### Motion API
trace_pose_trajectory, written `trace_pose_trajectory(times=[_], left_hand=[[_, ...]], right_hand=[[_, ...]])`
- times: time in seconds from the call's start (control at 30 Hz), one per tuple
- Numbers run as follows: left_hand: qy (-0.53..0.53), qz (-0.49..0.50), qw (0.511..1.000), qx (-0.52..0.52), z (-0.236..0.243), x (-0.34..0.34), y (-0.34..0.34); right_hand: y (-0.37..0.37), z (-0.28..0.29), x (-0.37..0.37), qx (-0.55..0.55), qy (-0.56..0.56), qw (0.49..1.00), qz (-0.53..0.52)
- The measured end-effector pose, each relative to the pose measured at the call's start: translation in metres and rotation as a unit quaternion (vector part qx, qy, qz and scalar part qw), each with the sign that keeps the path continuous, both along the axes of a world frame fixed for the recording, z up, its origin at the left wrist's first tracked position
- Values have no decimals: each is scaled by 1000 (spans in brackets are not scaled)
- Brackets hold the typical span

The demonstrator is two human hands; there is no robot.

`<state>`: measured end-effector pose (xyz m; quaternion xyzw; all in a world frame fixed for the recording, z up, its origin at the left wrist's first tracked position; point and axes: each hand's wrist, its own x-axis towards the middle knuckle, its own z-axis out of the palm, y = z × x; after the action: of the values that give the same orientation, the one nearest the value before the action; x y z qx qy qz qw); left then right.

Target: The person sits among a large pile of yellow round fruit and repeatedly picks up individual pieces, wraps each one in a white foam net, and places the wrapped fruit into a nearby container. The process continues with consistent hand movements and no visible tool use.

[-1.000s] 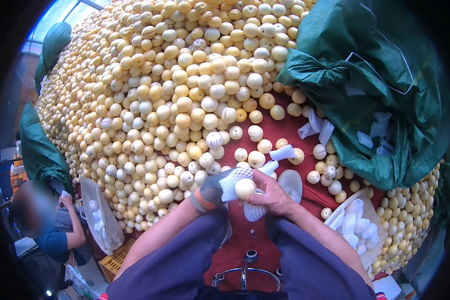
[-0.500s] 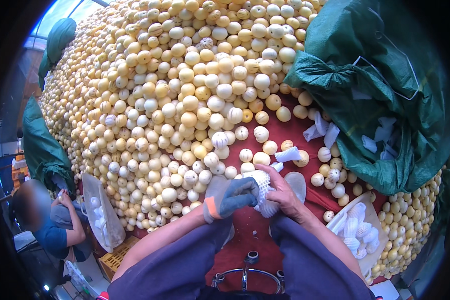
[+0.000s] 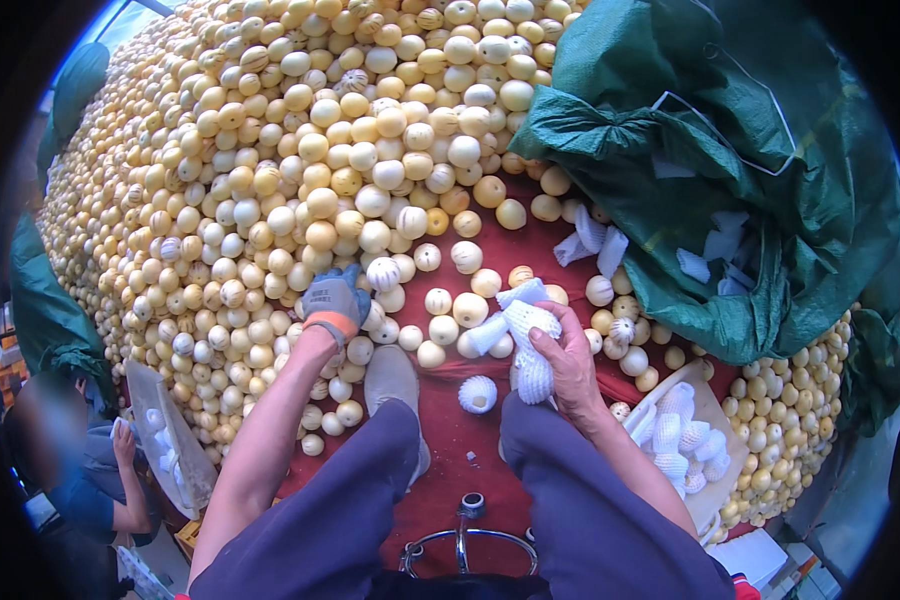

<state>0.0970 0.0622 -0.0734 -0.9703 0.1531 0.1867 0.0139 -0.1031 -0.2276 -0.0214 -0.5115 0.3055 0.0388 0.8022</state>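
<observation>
My left hand [image 3: 337,302], in a grey-blue glove with an orange cuff, reaches down onto the near edge of the melon pile [image 3: 300,205]. Its fingers are apart over small, pale-yellow, partly striped melons; the fingertips are partly hidden. In my bare right hand [image 3: 567,362] are several white foam net sleeves [image 3: 532,345], pinched between thumb and fingers above my right shoe. On the red cloth [image 3: 460,440] between my feet lies a melon in a foam net [image 3: 477,394], touched by neither hand.
A large green woven sack [image 3: 660,200] with foam sleeves in it gapes at the right. Below it stands a pale crate [image 3: 725,400] of foam sleeves. A chrome stool base [image 3: 467,545] is near me. Another person [image 3: 95,480] sits at the far left beside a second crate [image 3: 165,440].
My left hand has left the netted melon and moved left and away to the pile. That melon now rests on the cloth. My right hand now holds foam sleeves; the view has shifted.
</observation>
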Motion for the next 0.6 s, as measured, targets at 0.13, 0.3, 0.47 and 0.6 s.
trace_pose_trajectory(times=[0.13, 0.3, 0.47, 0.6], left_hand=[[6, -4, 998, -55, 8, 10, 5], [24, -115, 993, -14, -15, 15, 23], [-8, -158, 986, 42, -14, 18, 22], [91, -60, 994, 23, 2, 20, -19]], right_hand=[[-46, 12, -38, -128, 11, 989, -67], [-97, 52, -114, -230, 78, 959, -147], [-152, 85, -203, -425, 162, 869, -195], [-159, 114, -255, -531, 284, 779, -177]])
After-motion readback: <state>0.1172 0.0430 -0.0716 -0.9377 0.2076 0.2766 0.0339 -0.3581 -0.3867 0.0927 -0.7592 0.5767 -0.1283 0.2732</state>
